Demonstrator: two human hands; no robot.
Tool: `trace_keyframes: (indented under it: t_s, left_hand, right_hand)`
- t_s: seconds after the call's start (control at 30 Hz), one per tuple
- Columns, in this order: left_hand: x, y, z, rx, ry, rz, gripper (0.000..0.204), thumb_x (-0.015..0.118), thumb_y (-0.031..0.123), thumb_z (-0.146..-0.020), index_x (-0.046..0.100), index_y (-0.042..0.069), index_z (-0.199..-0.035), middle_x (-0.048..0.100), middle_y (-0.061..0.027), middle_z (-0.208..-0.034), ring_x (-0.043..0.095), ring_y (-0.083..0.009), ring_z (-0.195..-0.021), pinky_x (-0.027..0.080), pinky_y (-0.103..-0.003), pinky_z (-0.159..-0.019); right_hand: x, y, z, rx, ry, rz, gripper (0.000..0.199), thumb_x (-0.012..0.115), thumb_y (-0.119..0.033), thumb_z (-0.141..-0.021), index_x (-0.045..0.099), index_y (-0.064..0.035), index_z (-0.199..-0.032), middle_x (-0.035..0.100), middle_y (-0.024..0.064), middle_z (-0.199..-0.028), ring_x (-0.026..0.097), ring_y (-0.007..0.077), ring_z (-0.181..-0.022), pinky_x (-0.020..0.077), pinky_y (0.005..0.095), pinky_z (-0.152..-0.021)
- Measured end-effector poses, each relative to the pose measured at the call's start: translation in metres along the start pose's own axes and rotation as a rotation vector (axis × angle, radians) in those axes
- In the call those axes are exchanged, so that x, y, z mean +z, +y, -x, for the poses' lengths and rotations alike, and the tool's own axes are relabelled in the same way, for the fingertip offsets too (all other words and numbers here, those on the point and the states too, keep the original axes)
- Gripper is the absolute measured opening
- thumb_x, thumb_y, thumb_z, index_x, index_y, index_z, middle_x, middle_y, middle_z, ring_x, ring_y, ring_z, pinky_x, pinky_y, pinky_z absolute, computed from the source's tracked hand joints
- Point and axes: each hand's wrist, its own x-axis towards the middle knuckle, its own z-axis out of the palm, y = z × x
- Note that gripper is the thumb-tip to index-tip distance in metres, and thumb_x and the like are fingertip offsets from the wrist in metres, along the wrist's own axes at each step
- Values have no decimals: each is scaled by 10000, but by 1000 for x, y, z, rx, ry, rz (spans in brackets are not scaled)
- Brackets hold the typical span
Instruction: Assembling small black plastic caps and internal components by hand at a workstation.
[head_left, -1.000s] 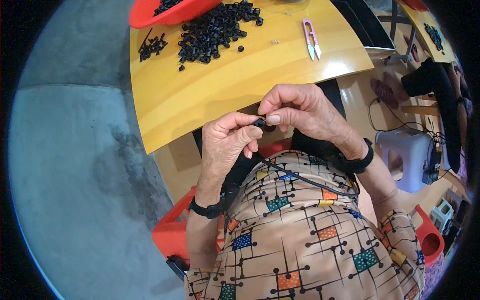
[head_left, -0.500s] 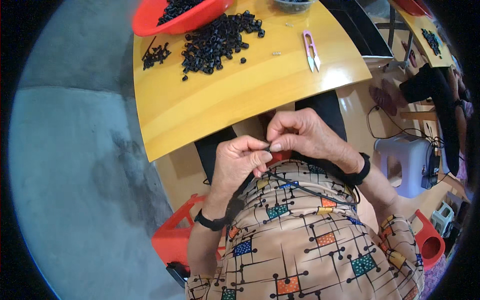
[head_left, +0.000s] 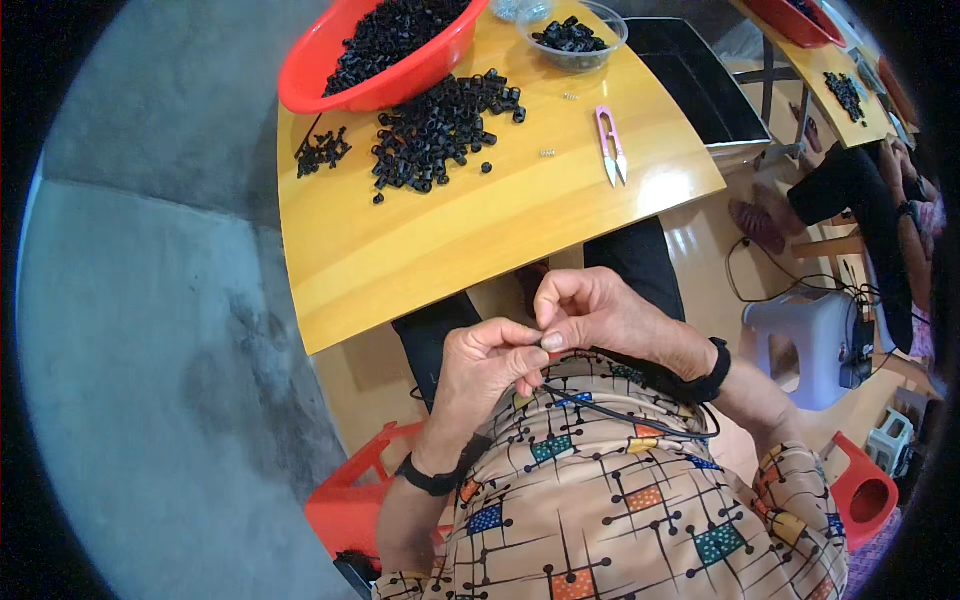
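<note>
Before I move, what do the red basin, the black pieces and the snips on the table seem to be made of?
Red basin: probably plastic, smooth, with even colour and soft shine.
Black pieces: likely moulded plastic, possibly rubber; dark, uniform, many ring-like.
Snips: blades apparently metal, pale and silvery; pink handle perhaps plastic or coated metal, its colour even.

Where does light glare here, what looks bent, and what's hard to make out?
Head view: white glare near the right corner of the yellow table; head view: the table's edges bow, and black surrounds the round picture; head view: where the left hand and right hand meet, details are too small and hidden to make out.
</note>
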Motion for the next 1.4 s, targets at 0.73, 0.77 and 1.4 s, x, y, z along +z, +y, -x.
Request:
trace_keyframes:
  t_s: [0.73, 0.77, 1.4]
  left_hand:
    - [-31, -8, 20, 131, 29, 337, 198, 647, 203, -853, 627, 18, -919, 622, -66, -765, 548, -100, -569, 429, -198, -454]
    - [-32, -8, 21, 138, 31, 344, 193, 646, 201, -854, 626, 19, -916, 622, -66, -766, 547, -100, -566, 428, -197, -453]
    - [-54, -13, 36, 176, 35, 452, 195, 626, 187, -875, 628, 19, -973, 637, -48, -782, 562, -79, -596, 441, -189, -487]
  right_hand:
    - [-15, -56, -75, -461, 440, 1015, 242, 665, -154, -776, 605, 14, -939, 640, 163, -759, 625, 266, -664, 486, 357, -618]
    - [-22, -57, -85, -462, 434, 1020, 242, 665, -154, -776, 605, 14, -939, 640, 163, -759, 625, 266, -664, 486, 357, -618]
    - [27, -52, -61, -71, 197, 683, 78, 561, -70, -863, 570, -11, -813, 625, 63, -770, 602, 120, -575, 455, 208, -474]
